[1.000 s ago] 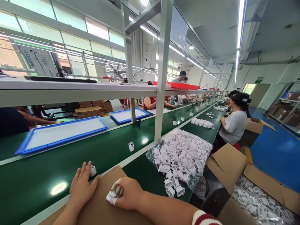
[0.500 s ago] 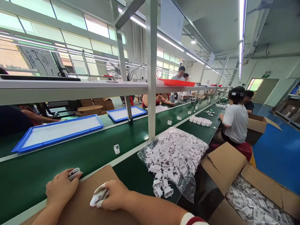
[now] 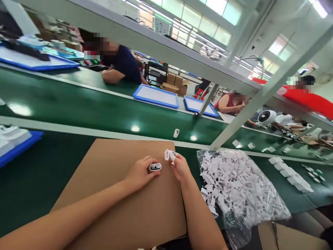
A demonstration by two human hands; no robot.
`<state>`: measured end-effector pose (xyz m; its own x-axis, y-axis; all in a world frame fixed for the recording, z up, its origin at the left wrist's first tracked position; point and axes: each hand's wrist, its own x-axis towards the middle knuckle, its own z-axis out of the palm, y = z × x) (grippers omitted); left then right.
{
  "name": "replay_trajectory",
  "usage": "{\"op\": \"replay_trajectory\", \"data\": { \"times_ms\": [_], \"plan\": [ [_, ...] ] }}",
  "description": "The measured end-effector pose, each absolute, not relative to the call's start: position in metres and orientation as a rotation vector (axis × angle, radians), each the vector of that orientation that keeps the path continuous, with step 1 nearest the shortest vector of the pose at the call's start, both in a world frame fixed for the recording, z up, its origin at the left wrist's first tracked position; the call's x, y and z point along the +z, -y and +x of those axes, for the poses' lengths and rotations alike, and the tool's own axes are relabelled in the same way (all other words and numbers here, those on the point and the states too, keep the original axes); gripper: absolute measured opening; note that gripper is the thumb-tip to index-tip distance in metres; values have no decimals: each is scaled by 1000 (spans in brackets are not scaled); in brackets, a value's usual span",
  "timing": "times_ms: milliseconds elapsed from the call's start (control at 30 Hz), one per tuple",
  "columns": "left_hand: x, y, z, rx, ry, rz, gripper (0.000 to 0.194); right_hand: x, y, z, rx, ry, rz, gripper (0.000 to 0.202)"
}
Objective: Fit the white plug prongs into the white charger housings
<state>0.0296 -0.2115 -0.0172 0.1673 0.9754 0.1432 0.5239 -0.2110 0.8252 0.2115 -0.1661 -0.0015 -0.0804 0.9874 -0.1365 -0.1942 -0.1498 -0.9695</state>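
Observation:
Over the brown cardboard sheet (image 3: 117, 208), my left hand (image 3: 140, 173) grips a small white oval housing (image 3: 155, 167) from its left side. The housing's open end faces me and shows dark parts inside. My right hand (image 3: 181, 169), with white covers on some fingertips, pinches a small white plastic part (image 3: 167, 155) just up and to the right of the housing. The two pieces are apart. To the right of my right arm, a clear plastic bag (image 3: 241, 229) spills many similar white parts (image 3: 234, 184).
Another white housing (image 3: 176, 133) stands on the green belt (image 3: 109, 118) ahead. Blue-rimmed trays (image 3: 156, 96) line the far side, where co-workers sit. A metal post (image 3: 239, 111) slants up behind the bag. White pieces (image 3: 291, 173) stand in rows at right; a blue tray (image 3: 20, 149) is at left.
My view has swung left and down. Both hands have come closer together over the cardboard; the left still holds the housing, and the right now raises a white part beside it.

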Motion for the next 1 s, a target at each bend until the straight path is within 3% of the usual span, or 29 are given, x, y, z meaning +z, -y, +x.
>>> {"op": "replay_trajectory", "data": {
  "times_ms": [100, 133, 267, 367, 500, 1000],
  "plan": [
    [-28, 216, 25, 1037, -1350, 1675, 68, 0, 177, 206, 1459, 1082, -1162, 39],
    [-30, 215, 23, 1038, -1319, 1648, 70, 1, 181, 204, 1428, 1113, -1190, 38],
    [-28, 208, 13, 947, -1220, 1713, 35, 8, 199, 198, 987, 1609, -1235, 26],
    [-26, 205, 10, 963, -1195, 1720, 31, 12, 211, 196, 585, 2110, -1126, 30],
    [-27, 205, 11, 975, -1157, 1751, 25, 13, 220, 193, 319, 2328, -1117, 36],
    [-29, 205, 10, 987, -1145, 1727, 29, 13, 208, 191, 258, 2398, -1059, 32]
  ]
}}
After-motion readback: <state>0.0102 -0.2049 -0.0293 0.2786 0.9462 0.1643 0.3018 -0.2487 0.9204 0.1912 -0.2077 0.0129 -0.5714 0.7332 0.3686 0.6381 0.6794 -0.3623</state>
